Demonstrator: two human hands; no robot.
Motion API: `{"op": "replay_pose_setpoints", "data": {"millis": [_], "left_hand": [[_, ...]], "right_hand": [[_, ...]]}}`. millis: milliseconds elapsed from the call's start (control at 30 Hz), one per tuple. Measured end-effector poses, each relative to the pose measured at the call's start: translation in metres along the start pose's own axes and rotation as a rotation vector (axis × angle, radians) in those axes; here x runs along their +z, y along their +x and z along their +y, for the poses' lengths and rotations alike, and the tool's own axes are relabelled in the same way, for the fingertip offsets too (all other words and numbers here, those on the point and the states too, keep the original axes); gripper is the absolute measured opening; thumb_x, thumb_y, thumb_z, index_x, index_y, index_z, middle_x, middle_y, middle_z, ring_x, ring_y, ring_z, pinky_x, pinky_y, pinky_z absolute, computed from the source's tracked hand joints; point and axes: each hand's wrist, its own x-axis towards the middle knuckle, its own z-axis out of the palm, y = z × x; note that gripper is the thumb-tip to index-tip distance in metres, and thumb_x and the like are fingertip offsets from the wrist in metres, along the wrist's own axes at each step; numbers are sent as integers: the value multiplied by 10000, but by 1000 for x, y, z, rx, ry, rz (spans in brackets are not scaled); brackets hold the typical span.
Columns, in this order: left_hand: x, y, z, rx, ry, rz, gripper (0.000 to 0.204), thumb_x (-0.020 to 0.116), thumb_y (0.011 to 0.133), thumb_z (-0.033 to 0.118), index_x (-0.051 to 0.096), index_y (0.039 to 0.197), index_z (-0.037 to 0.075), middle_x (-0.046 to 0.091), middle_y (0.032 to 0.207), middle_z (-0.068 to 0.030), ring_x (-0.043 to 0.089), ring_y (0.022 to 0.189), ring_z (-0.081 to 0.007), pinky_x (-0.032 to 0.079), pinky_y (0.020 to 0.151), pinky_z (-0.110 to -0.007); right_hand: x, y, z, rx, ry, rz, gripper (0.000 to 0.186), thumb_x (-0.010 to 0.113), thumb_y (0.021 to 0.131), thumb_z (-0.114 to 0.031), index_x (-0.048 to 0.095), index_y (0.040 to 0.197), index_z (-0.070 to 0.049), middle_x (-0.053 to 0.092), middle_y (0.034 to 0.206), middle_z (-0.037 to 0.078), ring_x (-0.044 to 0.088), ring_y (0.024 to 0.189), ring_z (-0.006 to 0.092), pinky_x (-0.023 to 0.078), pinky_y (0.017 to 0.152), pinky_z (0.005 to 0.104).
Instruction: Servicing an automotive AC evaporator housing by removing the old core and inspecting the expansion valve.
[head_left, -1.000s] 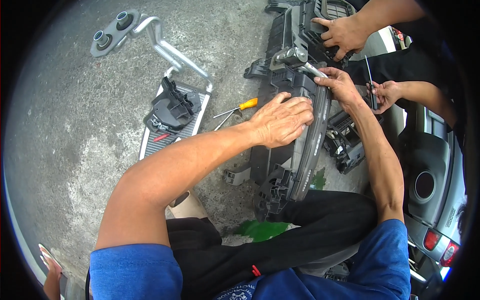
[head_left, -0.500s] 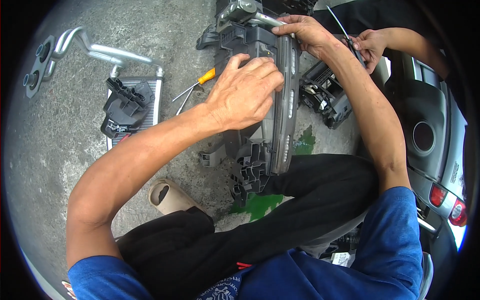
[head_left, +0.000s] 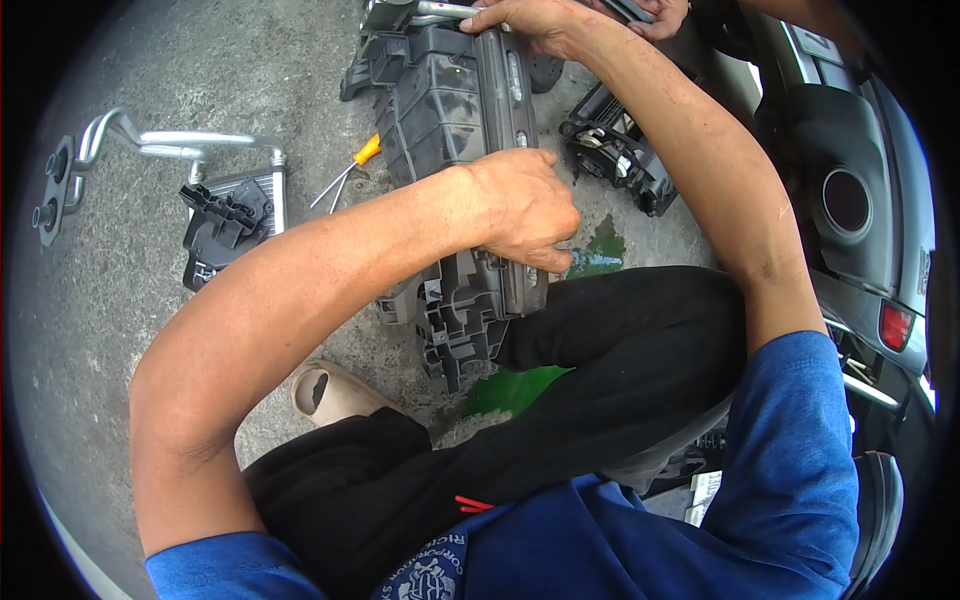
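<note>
A large black plastic heater housing (head_left: 430, 110) stands in front of me, with a slotted flange strip (head_left: 515, 95) along its right side. My left hand (head_left: 525, 205) is closed over this strip toward the housing's near end, its fingers curled down the right edge. At the far end, my right hand (head_left: 535, 22) grips the housing's top corner, beside a silver metal pipe (head_left: 445, 10). Its fingertips are partly hidden behind the part.
Left on the concrete lie a heater core with bent metal pipes (head_left: 210, 140), a black plastic unit (head_left: 228, 215) on it, and an orange-handled screwdriver (head_left: 367, 150). A black bracket assembly (head_left: 620, 150), green liquid (head_left: 515, 390), another person's hand (head_left: 660, 18) and a car (head_left: 895, 200) are around.
My left hand has slid down the strip from the housing's middle toward its near end. My right hand keeps its hold at the far end. The whole view has shifted slightly.
</note>
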Motion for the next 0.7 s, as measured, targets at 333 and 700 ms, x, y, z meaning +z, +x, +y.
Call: {"op": "replay_pose_setpoints", "data": {"millis": [333,700], "left_hand": [[-10,10,-4,45,86,5,392,511,809,347,628,605,33,592,585,-116,600,605,-299,468,714,-402],[-12,10,-6,59,-40,146,329,567,772,319,608,595,44,601,586,-132,605,604,-338,480,687,-429]], "right_hand": [[1,-3,-2,-75,12,-24,114,776,760,-120,724,840,-57,590,660,21,469,569,130,348,500,296],[-9,-104,6,49,-381,46,1003,592,800,-721,442,1373,88,531,1251,267,587,1108,316,545,770,411]]}}
